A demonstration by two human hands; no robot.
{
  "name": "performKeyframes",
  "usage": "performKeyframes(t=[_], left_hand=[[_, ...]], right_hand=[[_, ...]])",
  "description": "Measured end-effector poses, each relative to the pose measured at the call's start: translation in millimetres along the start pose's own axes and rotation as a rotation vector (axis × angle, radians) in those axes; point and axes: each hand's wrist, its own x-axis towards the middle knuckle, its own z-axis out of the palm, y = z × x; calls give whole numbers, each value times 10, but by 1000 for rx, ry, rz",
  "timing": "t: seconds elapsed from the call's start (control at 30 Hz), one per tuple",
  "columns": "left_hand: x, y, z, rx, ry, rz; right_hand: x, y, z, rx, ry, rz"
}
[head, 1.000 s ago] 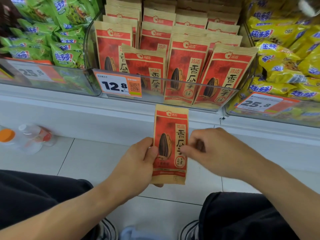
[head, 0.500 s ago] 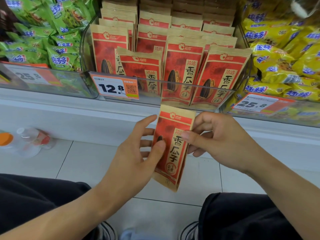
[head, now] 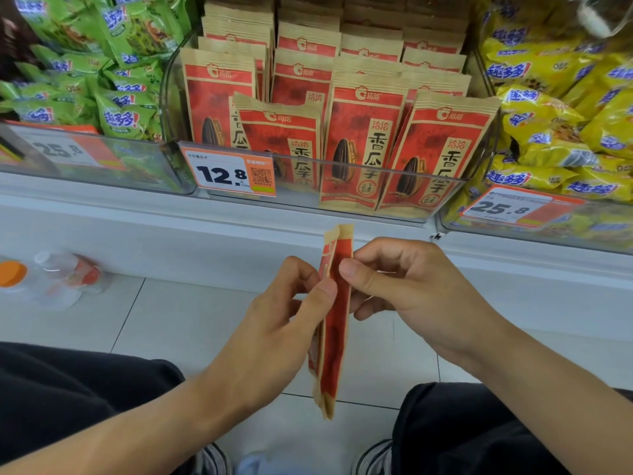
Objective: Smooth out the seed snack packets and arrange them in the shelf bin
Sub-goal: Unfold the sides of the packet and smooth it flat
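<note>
At frame centre, the left hand (head: 274, 323) and right hand (head: 407, 282) pinch an edge-on packet (head: 334, 337) below the bin (head: 376, 186).

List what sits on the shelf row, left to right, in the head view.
green snack bags → 25.8 price tag → 12.8 price tag → red seed packets in the clear bin → yellow snack bags

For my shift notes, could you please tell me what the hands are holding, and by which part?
Both hands hold one red seed packet, turned edge-on. The left hand and right hand each pinch its upper part from opposite sides.
</note>
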Motion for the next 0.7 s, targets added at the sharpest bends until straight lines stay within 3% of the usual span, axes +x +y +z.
performKeyframes(t=[0.43, 0.7], left_hand=[[5, -62, 27, -124, -101, -63], [13, -71, 25, 88, -63, 62]], right_hand=[[-13, -24, 25, 142, 15, 103], [-24, -55, 13, 43, 100, 80]])
